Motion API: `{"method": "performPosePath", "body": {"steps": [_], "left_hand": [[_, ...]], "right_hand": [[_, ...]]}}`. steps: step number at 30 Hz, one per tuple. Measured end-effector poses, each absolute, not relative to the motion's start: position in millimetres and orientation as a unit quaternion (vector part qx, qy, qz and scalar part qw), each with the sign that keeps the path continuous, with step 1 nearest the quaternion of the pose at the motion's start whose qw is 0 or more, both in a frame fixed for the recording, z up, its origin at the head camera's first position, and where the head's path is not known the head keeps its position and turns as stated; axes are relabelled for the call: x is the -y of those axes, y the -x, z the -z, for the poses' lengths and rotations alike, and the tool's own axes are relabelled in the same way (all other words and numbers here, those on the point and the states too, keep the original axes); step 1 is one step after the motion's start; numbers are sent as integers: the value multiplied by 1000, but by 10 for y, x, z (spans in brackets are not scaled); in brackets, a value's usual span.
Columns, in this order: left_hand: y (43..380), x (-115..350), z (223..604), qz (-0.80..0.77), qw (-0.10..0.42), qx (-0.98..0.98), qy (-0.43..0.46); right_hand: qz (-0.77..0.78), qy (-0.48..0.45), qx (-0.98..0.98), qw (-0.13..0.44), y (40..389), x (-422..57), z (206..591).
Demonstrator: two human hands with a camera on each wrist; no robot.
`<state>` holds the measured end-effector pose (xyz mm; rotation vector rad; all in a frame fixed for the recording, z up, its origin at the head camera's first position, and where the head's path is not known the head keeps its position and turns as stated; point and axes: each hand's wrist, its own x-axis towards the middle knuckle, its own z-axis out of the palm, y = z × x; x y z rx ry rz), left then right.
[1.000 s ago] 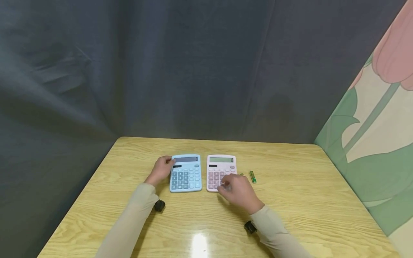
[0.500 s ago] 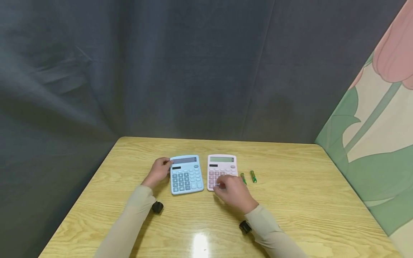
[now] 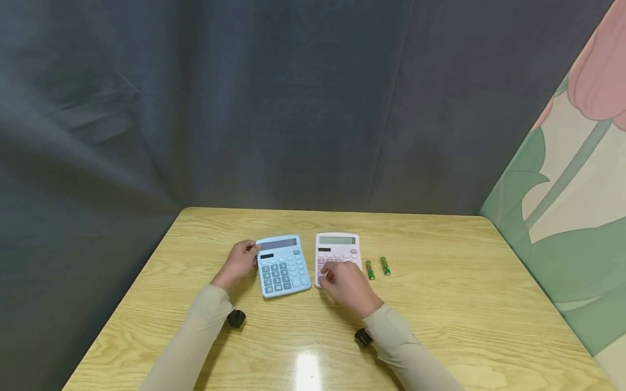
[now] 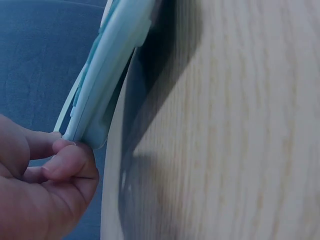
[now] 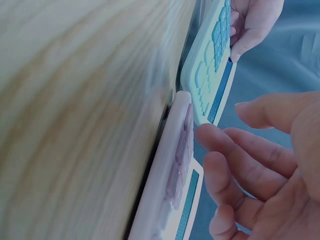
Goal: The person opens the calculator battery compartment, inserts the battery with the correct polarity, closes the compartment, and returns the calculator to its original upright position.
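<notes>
A blue calculator [image 3: 285,266] lies slightly turned on the wooden table, its display at the far end. My left hand [image 3: 238,260] pinches its upper left edge between thumb and fingers. In the left wrist view, the blue calculator [image 4: 100,80] has its gripped end raised, with a shadow under it. Beside it to the right sits a pink calculator [image 3: 337,251], display also at the far end. Over the pink one's lower keys hovers my right hand [image 3: 349,285]. In the right wrist view, that right hand [image 5: 265,170] has loosely bent fingers with nothing between them.
Two small green cylinders that look like batteries, one [image 3: 370,270] nearer and one [image 3: 385,266] farther right, lie right of the pink calculator. A dark curtain [image 3: 293,108] hangs behind the table [image 3: 440,304]. A flower-patterned panel [image 3: 577,217] stands on the right.
The blue calculator has turned counterclockwise, its near end swinging right and toward me. My right hand has shifted left over the pink calculator, uncovering the nearer green cylinder.
</notes>
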<state>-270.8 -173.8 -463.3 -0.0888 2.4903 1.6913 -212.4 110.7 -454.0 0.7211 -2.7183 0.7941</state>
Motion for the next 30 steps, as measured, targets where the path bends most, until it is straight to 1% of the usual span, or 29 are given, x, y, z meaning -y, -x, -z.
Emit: {"method": "performPosePath", "body": {"steps": [14, 23, 30], "left_hand": [[2597, 1734, 4615, -568, 82, -819, 11], [2488, 1647, 4591, -593, 102, -799, -4], [2440, 1559, 4582, -604, 119, -788, -24]], "right_hand": [[-274, -241, 927, 91, 2151, -1036, 4532], [-307, -208, 925, 78, 2141, -979, 4526], [-376, -160, 912, 34, 2143, -952, 4509]]}}
